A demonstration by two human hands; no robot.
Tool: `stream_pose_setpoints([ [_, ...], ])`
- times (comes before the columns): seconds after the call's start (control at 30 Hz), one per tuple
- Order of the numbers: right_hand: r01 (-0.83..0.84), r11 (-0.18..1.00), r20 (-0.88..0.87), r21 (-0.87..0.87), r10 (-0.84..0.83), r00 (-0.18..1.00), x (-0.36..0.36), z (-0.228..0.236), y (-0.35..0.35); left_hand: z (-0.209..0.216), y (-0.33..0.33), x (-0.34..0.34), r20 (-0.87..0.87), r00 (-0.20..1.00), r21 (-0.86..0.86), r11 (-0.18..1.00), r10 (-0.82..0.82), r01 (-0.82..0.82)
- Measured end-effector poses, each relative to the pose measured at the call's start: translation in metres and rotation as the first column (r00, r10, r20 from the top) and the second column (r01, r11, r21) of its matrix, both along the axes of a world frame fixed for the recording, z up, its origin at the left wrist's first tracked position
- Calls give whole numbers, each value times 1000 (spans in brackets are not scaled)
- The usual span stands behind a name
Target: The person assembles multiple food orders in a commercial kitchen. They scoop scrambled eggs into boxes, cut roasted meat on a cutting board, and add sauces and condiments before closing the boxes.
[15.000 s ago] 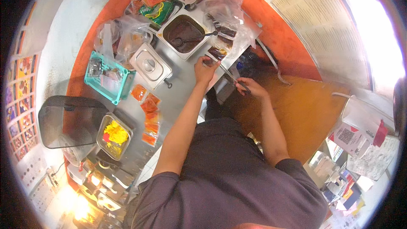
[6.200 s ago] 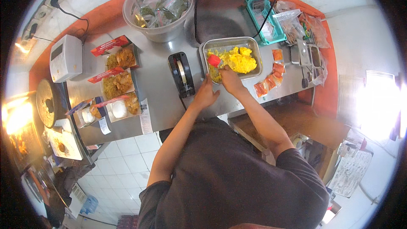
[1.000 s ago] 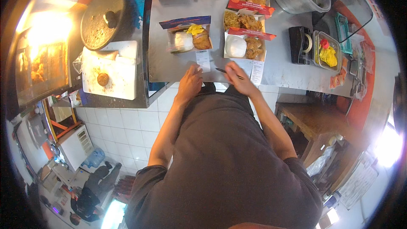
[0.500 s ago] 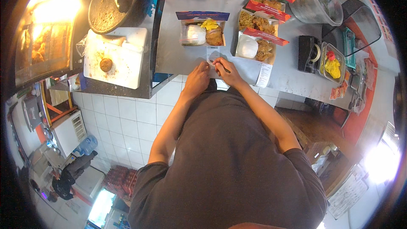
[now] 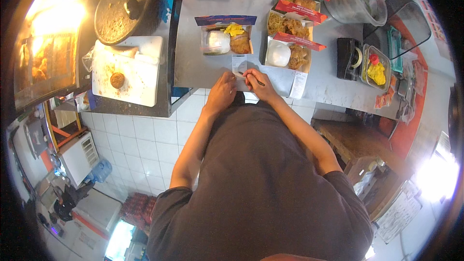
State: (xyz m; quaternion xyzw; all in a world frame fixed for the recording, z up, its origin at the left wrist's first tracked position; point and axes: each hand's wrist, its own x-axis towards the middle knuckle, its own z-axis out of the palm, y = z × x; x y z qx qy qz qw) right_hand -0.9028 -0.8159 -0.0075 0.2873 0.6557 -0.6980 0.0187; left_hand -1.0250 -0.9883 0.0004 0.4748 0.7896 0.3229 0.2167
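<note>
A narrow printed receipt lies on the steel counter below an open meal box. At its left edge is my left hand, fingers curled together against the paper. My right hand grips a dark pen, its tip over the receipt's lower part. The meal box has a raised blue lid and holds wrapped white rice, a yellow food and a piece of fried chicken. To the right, several open boxes with red lids stand in a row with chicken, noodles or rice. A second receipt hangs from the nearest one.
Left of the counter are a white cutting board, a dark round lid and a lit warming cabinet. A tape dispenser, a food container and a clear tub stand right. Another person is in the background.
The view has shifted slightly. My hands stay at the receipt with the pen still in my right hand. The person in the background has moved a little.
</note>
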Motion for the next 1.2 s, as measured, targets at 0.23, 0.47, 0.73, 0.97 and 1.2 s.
stream_pose_setpoints([
  [0.23, -92, 566, 44, 819, 98, 994, -6, 25, 8, 0, -7, -24, 110, 969, 144, 961, 223, -238],
  [0.47, 252, 530, -210, 810, -139, 968, -88, 37, 41, 26, 29, -115, -315, 817, 312, 865, 483, -392],
  [0.73, 435, 521, -267, 734, -367, 891, -162, 41, 67, 43, 110, -154, -60, 755, 145, 754, 653, -641],
  [0.97, 347, 760, -394, 549, -131, 910, -120, 54, 83, 45, 50, -157, 153, 816, 145, 804, 557, -577],
  [1.2, 144, 649, -256, 747, 81, 963, -90, 30, 71, 24, 17, -143, -126, 889, 156, 893, 441, -421],
])
